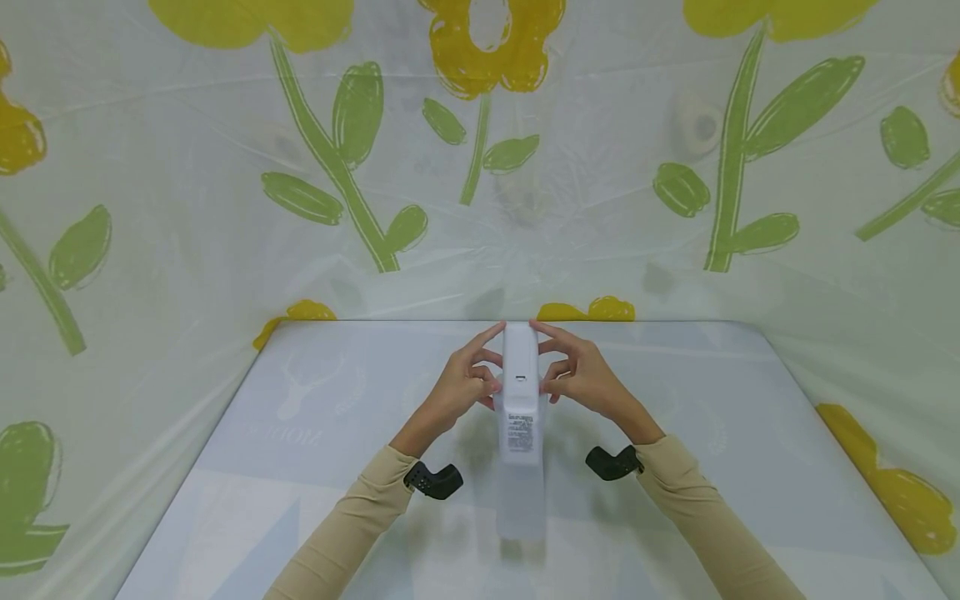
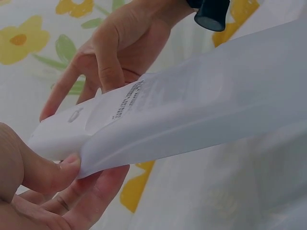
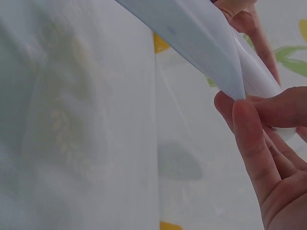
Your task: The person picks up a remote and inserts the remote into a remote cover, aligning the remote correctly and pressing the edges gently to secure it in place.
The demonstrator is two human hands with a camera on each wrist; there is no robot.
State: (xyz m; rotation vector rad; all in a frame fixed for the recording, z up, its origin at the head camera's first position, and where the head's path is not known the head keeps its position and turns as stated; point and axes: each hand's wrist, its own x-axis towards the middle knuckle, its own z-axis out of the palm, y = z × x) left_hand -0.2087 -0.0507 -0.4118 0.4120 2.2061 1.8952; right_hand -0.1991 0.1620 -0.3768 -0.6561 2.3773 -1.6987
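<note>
A long white device [image 1: 521, 354] with a small port and a printed label is held upright between both hands, partly inside a frosted plastic bag [image 1: 521, 504]. The bag hangs down below the device. On the left side, my left hand [image 1: 461, 383] pinches the bag's mouth between thumb and fingers, its index finger reaching the device's top end. My right hand [image 1: 592, 379] mirrors this on the other side, pinching a corner of the bag [image 3: 206, 43], as the right wrist view shows. In the left wrist view the label [image 2: 128, 100] shows through the bag.
Beneath the hands is a pale table [image 1: 360, 500] with faint printed patterns. A white curtain [image 1: 592, 183] with yellow flowers and green leaves stands behind and along both sides. Black wrist cameras [image 1: 433, 481] jut inward from both sleeves.
</note>
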